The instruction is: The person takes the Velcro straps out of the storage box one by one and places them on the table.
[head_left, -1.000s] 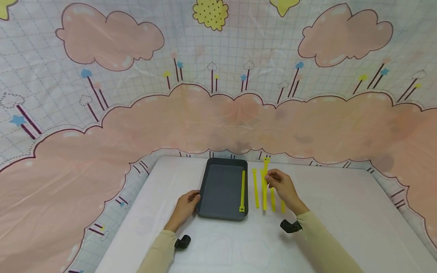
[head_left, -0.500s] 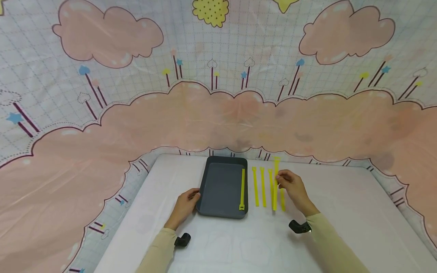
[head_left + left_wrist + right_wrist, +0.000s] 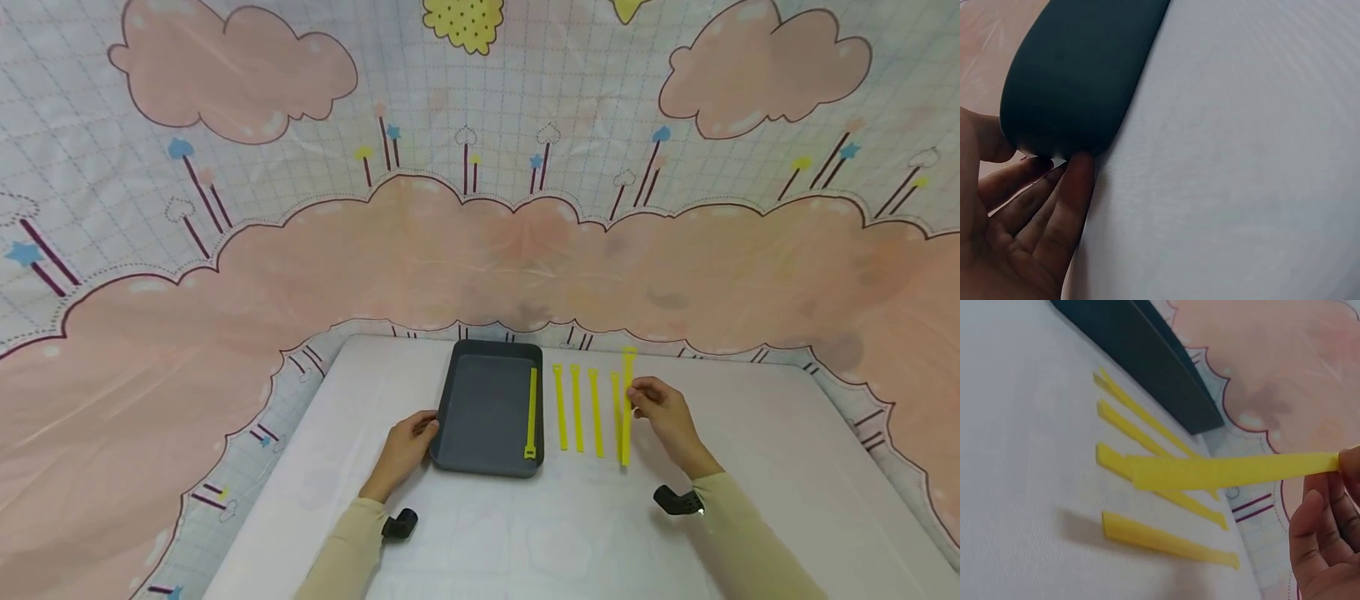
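My right hand (image 3: 670,423) pinches a yellow hook-and-loop cable tie (image 3: 627,425) by its side, with the slotted head pointing away. In the right wrist view the held tie (image 3: 1229,471) is raised over the row of ties on the table. That row has several yellow ties, the nearest to the held one being the rightmost tie (image 3: 616,404). My left hand (image 3: 400,454) holds the left side of a dark grey tray (image 3: 480,467), its thumb at the rim and fingers (image 3: 1075,194) against the outer wall. One yellow tie (image 3: 532,412) lies along the tray's right side, head toward me.
A white table (image 3: 480,542) carries the tray and ties. Behind it hangs a patterned cloth (image 3: 495,258) with pink clouds, reaching the table's far edge. Black wrist cameras (image 3: 677,500) sit on both wrists.
The right hand has carried the held tie rightward along the row, from beside the second tie to beside the last. The left hand stays at the tray.
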Action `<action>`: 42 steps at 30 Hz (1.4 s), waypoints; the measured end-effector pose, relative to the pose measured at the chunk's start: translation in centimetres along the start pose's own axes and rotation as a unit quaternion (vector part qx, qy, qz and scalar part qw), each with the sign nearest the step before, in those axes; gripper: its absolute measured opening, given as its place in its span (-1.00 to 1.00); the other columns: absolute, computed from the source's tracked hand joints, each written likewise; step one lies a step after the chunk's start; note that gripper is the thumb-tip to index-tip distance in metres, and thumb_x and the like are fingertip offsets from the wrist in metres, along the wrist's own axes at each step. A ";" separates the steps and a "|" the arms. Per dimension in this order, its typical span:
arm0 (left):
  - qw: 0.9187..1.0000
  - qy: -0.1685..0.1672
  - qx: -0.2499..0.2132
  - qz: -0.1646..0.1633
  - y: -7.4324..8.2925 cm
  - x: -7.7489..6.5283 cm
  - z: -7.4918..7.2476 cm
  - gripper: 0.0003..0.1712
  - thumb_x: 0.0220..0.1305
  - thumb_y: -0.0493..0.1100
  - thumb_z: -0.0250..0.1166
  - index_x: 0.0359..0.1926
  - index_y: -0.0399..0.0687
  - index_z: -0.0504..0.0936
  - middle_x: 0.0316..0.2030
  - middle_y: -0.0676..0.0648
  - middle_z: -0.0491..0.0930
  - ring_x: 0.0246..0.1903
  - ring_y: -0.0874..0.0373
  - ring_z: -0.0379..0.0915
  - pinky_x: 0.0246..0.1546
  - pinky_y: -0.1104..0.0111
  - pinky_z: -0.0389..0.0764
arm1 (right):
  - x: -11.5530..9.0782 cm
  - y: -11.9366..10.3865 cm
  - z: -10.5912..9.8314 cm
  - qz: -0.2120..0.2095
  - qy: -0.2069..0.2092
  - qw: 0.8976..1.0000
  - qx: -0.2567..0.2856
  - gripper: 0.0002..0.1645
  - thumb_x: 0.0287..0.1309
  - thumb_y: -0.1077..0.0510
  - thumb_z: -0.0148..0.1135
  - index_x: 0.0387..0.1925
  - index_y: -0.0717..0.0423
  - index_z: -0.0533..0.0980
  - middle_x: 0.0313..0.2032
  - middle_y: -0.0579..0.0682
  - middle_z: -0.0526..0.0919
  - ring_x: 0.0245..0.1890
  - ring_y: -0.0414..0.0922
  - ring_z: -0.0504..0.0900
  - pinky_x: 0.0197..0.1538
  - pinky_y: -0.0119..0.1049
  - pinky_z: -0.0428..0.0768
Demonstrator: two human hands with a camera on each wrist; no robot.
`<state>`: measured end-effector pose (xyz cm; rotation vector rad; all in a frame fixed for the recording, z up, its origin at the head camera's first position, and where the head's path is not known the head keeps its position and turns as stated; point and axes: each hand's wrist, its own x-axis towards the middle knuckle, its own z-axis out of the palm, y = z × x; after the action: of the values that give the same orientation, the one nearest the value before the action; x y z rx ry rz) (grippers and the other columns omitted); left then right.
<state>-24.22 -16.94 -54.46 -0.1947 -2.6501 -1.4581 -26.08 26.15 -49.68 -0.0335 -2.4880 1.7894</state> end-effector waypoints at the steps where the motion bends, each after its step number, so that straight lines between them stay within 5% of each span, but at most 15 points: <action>1: 1.000 -0.001 -0.001 -0.004 0.1 0.0 0.0 -0.63 0.42 -0.17 0.14 0.12 -0.29 0.59 -0.02 -0.29 0.68 0.00 -0.16 0.63 0.01 0.06 0.61 | 0.0 0.1 -0.2 0.003 0.000 1.000 0.000 -0.67 0.39 0.16 0.13 0.00 0.36 0.44 -0.33 -0.18 0.59 -0.31 -0.32 0.57 -0.21 -0.46 0.61; 6: 0.999 -0.013 -0.014 -0.034 0.3 0.1 -0.1 -0.63 0.43 -0.16 0.16 0.16 -0.22 0.59 0.03 -0.25 0.67 0.07 -0.13 0.60 0.10 0.03 0.56 | 0.2 0.6 -0.9 0.022 -0.002 1.000 -0.011 -0.65 0.40 0.12 0.12 0.02 0.33 0.44 -0.31 -0.21 0.59 -0.29 -0.34 0.56 -0.20 -0.47 0.60; 17: 0.999 -0.015 -0.012 -0.039 0.6 -0.2 -0.1 -0.62 0.43 -0.14 0.17 0.16 -0.22 0.58 0.04 -0.25 0.66 0.08 -0.12 0.60 0.11 0.03 0.56 | 1.0 1.5 -1.6 0.057 0.004 0.997 -0.050 -0.64 0.42 0.10 0.08 0.06 0.31 0.45 -0.20 -0.04 0.63 -0.28 -0.31 0.55 -0.21 -0.45 0.60; 29: 0.999 -0.013 -0.011 -0.036 0.5 -0.2 -0.1 -0.62 0.43 -0.14 0.17 0.17 -0.22 0.58 0.05 -0.25 0.66 0.08 -0.12 0.60 0.11 0.03 0.55 | 2.2 3.7 -2.3 0.073 0.000 0.996 -0.055 -0.65 0.39 0.12 0.12 0.01 0.33 0.46 -0.37 -0.16 0.57 -0.40 -0.29 0.49 -0.38 -0.43 0.52; 42: 0.999 -0.015 -0.012 -0.042 0.5 -0.2 -0.1 -0.62 0.43 -0.14 0.16 0.17 -0.21 0.58 0.05 -0.25 0.66 0.09 -0.13 0.59 0.10 0.02 0.56 | 3.2 4.8 -2.6 0.091 -0.013 0.988 -0.125 -0.63 0.33 0.08 0.19 -0.02 0.32 0.54 -0.36 -0.09 0.54 -0.43 -0.25 0.45 -0.38 -0.45 0.47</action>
<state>-23.92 -16.77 -54.06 -0.1086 -2.6963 -1.5246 -29.25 30.29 -53.25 -0.2622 -2.7930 1.5313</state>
